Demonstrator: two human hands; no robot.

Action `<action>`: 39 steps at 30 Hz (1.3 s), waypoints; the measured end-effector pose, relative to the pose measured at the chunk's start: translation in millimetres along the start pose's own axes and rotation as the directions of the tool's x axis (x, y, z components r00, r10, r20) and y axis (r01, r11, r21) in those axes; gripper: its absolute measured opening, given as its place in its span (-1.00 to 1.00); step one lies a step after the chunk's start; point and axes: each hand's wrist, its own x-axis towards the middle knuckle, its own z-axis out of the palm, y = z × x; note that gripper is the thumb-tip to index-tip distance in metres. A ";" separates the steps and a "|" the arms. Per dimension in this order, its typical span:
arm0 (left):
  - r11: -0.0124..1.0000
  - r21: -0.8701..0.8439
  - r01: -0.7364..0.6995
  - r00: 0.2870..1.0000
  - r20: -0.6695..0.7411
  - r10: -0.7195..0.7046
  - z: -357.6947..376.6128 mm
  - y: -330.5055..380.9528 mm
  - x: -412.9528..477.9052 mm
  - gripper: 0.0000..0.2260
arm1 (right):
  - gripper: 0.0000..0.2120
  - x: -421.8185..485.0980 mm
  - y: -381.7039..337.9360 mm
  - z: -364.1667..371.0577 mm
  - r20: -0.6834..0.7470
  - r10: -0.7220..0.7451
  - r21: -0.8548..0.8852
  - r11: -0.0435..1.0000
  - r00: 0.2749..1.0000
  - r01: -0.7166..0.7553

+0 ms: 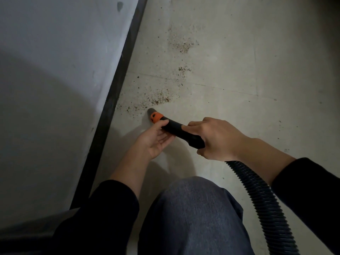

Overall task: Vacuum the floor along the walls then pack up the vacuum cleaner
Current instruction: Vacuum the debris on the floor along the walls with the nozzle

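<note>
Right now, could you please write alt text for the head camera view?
A person's right hand grips a black vacuum nozzle, its orange-collared tip at scattered dirt on a pale floor beside a dark baseboard. The left hand holds it near the tip.

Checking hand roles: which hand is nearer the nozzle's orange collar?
Left. The left hand holds the black tube beside the orange collar; the right hand grips it farther back.

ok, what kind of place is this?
Probably the edge of an indoor room or corridor, fairly bare: a pale hard floor strewn with brown debris, a plain white wall with a dark baseboard, and a vacuum nozzle held low beside it.
</note>
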 end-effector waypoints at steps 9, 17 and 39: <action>0.996 -0.042 0.081 0.997 0.007 -0.081 -7.2 4.4 -3.2 -0.80 | -0.48 0.8 -0.4 -9.1 0.034 -0.041 0.001 0.999 0.999 0.041; 0.993 -0.059 0.102 0.995 -0.007 -0.103 -13.7 9.9 -4.3 -0.72 | -0.44 6.5 -5.2 -11.9 0.039 -0.086 0.020 0.996 0.995 0.086; 0.987 -0.163 -0.013 0.984 -0.176 -0.016 -30.1 23.7 -5.9 -0.72 | -0.58 47.2 -24.8 0.6 -0.020 -0.121 0.040 0.992 0.992 0.122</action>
